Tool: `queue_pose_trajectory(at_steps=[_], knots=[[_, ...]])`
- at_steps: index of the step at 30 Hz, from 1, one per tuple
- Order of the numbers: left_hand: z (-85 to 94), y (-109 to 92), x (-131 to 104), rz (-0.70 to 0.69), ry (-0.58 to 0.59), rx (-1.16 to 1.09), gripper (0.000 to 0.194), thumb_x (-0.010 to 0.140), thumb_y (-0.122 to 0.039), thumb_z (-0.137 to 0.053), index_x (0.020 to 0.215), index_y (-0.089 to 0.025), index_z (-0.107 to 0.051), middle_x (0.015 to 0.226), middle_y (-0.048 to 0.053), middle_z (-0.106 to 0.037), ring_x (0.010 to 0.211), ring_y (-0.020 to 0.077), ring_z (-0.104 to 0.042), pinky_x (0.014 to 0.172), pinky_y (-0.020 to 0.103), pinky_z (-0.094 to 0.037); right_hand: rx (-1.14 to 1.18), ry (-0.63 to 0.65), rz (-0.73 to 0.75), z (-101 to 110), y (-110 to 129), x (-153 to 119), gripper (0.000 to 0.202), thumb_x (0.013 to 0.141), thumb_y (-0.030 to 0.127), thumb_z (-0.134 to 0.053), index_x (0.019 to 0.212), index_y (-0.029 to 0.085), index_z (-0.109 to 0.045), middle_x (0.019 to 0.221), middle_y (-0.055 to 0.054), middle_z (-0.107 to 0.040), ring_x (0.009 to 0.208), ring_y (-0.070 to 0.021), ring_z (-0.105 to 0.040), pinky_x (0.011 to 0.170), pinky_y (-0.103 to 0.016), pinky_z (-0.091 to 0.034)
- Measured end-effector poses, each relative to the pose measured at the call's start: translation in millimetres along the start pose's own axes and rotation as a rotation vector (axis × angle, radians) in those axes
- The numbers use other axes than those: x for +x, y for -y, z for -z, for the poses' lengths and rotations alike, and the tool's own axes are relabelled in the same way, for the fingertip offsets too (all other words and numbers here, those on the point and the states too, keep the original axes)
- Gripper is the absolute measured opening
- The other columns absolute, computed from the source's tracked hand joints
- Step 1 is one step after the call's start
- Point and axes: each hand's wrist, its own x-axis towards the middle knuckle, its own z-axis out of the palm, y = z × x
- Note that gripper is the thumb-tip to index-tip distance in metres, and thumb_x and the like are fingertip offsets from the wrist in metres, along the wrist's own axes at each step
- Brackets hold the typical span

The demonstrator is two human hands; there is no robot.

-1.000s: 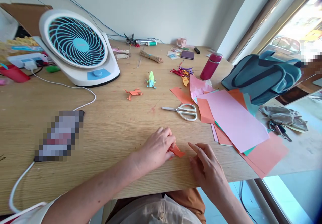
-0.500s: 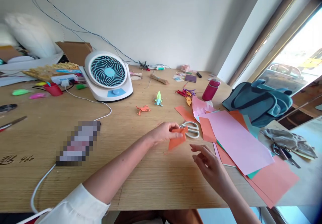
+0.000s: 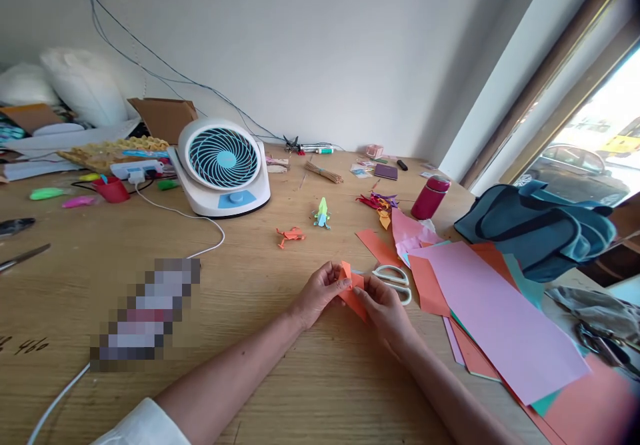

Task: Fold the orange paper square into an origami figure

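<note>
A: What stands at the left of the wooden tabletop [image 3: 270, 392]?

B: A pixel-masked device [image 3: 147, 315], a white cable [image 3: 61, 390] trailing from its near end. Beyond it, a white desk fan [image 3: 225, 162] faces the near side, probably to cool whoever works there.

A: And toward the middle?

B: An orange paper figure [image 3: 291, 235] and a green-and-blue paper figure [image 3: 322, 215] rest well apart from the hands, perhaps set back to stay uncrushed.

A: Where is the folded orange paper [image 3: 354, 302]?

B: Between both hands, near the table's center. The left hand [image 3: 317, 296] pinches one side, left thumb [image 3: 338, 288] across its face, seemingly to steady the layers; the fingers behind are partly hidden. The right hand [image 3: 387, 308] grasps the opposite side, apparently to control a flap. Whether the paper touches the table, I cannot tell.

A: Farther right?

B: White-handled scissors [image 3: 400, 285] lie just beyond the right hand, loops outward, likely for easy reach. A magenta bottle [image 3: 431, 197] stands well back; a pink sheet [image 3: 500, 318] tops a spread of colored paper, presumably kept handy, near a teal bag [image 3: 535, 228].
</note>
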Motion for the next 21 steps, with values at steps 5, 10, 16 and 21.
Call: queue_pose_trajectory(at_steps=[5, 10, 16, 21], knots=[[2.2, -0.3, -3.3, -0.053, 0.025, 0.004, 0.042, 0.081, -0.045, -0.073, 0.109, -0.018, -0.058, 0.092, 0.002, -0.063, 0.072, 0.0114, -0.056, 0.056, 0.019, -0.044, 0.083, 0.012, -0.044, 3.8, -4.3, -7.3, 0.037, 0.087, 0.055, -0.063, 0.098, 0.019, -0.064, 0.092, -0.006, -0.067, 0.084, -0.0209, -0.06, 0.076, -0.032, -0.05], [-0.6, -2.6, -6.1, -0.133, -0.02, 0.154, 0.03, 0.086, -0.027, -0.062, 0.114, -0.017, -0.064, 0.096, 0.003, -0.065, 0.08, 0.0123, -0.058, 0.072, 0.021, -0.046, 0.151, 0.031, -0.09, 5.4, -2.2, -10.5, 0.038, 0.086, 0.056, -0.065, 0.097, 0.02, -0.063, 0.086, -0.003, -0.064, 0.079, -0.0186, -0.058, 0.071, -0.029, -0.049], [-3.7, 0.4, -6.1, -0.241, -0.053, 0.3, 0.027, 0.083, -0.019, -0.061, 0.11, -0.016, -0.066, 0.105, 0.006, -0.067, 0.085, 0.0144, -0.06, 0.08, 0.024, -0.048, 0.072, 0.043, -0.087, 3.0, -3.9, -12.3, 0.039, 0.088, 0.059, -0.06, 0.09, 0.02, -0.063, 0.077, -0.001, -0.06, 0.073, -0.0174, -0.056, 0.067, -0.028, -0.049], [-1.2, 4.7, -3.9, -0.233, -0.076, 0.309, 0.032, 0.082, -0.023, -0.063, 0.113, -0.016, -0.063, 0.088, 0.002, -0.064, 0.078, 0.0135, -0.059, 0.073, 0.023, -0.048, 0.131, 0.074, -0.16, 1.0, 2.7, -14.2, 0.042, 0.084, 0.064, -0.062, 0.091, 0.022, -0.064, 0.076, -0.001, -0.062, 0.071, -0.019, -0.061, 0.063, -0.029, -0.05]])
